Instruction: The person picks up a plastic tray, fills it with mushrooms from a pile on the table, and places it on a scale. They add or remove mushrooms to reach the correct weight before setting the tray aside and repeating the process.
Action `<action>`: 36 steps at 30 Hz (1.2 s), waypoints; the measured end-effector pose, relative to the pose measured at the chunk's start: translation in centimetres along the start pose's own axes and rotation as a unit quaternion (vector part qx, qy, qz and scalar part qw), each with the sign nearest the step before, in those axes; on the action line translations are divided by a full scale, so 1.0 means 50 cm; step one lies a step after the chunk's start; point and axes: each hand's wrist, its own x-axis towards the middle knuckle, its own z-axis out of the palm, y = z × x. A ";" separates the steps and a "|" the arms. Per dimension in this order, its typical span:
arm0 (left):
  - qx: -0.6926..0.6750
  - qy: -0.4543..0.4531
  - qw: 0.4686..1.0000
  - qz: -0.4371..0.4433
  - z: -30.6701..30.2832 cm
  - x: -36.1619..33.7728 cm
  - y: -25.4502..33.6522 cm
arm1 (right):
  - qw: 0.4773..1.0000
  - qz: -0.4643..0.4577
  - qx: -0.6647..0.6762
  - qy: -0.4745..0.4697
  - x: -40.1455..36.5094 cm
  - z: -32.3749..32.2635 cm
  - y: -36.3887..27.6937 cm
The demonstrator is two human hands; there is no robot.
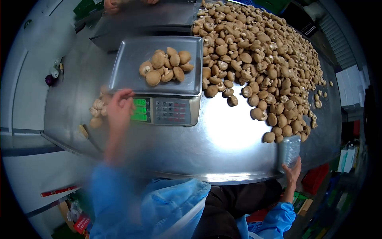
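Observation:
My left hand (120,107), slightly blurred, is over the left front corner of the weighing scale (193,111), beside its lit green display. Its fingers are loosely bent and apart, with nothing seen between them. A cluster of brown mushrooms (158,60) rests on the scale's metal pan (127,59). Low on the right, my right hand (292,171) grips a clear plastic tray (289,150) at its near end. The far end of that tray comes right up to the front of a large mushroom pile (270,55).
Several mushrooms (97,109) lie left of the scale, near a knife with a pale handle (83,130). Another small handled tool (61,67) is farther back on the steel table (175,153). Another person's hands (111,5) show at the top edge. A red crate (315,179) stands below right.

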 end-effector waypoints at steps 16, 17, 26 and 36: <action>-0.031 -0.240 0.966 -0.092 0.273 -0.167 -0.022 | 0.996 0.069 0.020 0.060 -0.028 -0.018 -0.067; -0.028 -0.271 0.956 -0.107 0.291 -0.188 -0.014 | 0.996 0.071 0.025 0.054 -0.029 -0.022 -0.068; -0.073 -0.524 0.823 -0.208 0.414 -0.423 0.007 | 0.994 0.059 -0.009 0.092 -0.040 -0.016 -0.074; -0.045 -0.479 0.865 -0.142 0.404 -0.362 0.008 | 0.982 -0.057 0.030 0.178 -0.115 -0.045 -0.099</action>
